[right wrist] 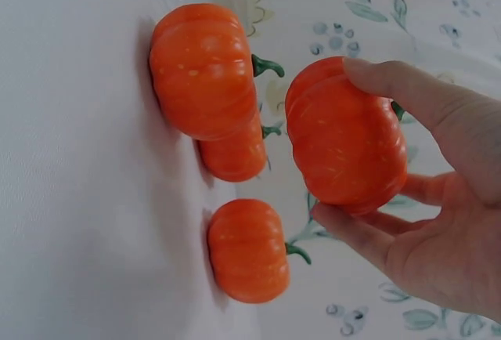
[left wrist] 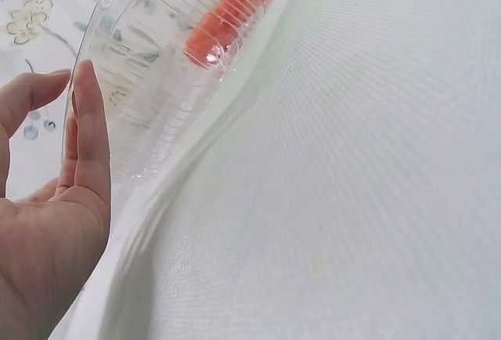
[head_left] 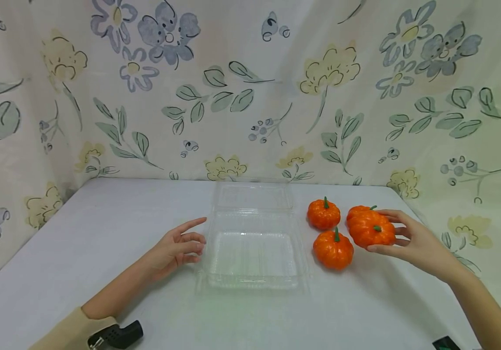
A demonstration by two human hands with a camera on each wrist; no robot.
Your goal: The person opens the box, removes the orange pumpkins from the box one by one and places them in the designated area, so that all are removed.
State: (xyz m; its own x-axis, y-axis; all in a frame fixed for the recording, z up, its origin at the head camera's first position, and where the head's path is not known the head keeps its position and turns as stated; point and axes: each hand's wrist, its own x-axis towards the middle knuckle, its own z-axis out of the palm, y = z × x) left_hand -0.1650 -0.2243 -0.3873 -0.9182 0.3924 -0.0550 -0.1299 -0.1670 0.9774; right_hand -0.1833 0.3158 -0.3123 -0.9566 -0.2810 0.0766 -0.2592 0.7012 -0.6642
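A small orange pumpkin (right wrist: 344, 136) with a green stem is gripped by my right hand (head_left: 421, 243), thumb on one side and fingers on the other. It is raised off the table, as the right wrist view shows. Three more pumpkins stand on the table: a front one (head_left: 333, 250), a back one (head_left: 323, 214) and one (head_left: 355, 211) partly hidden behind the held pumpkin. Left of them lies a clear plastic clamshell box (head_left: 252, 253), its lid (head_left: 252, 196) folded back. My left hand (head_left: 176, 250) is beside the box's left edge, fingers loosely extended, holding nothing.
The white table (head_left: 145, 209) reaches back to a flower-print curtain (head_left: 233, 73), which also hangs along both sides. A black device (head_left: 116, 335) is strapped at the left sleeve, and another dark one (head_left: 445, 343) shows by the right forearm.
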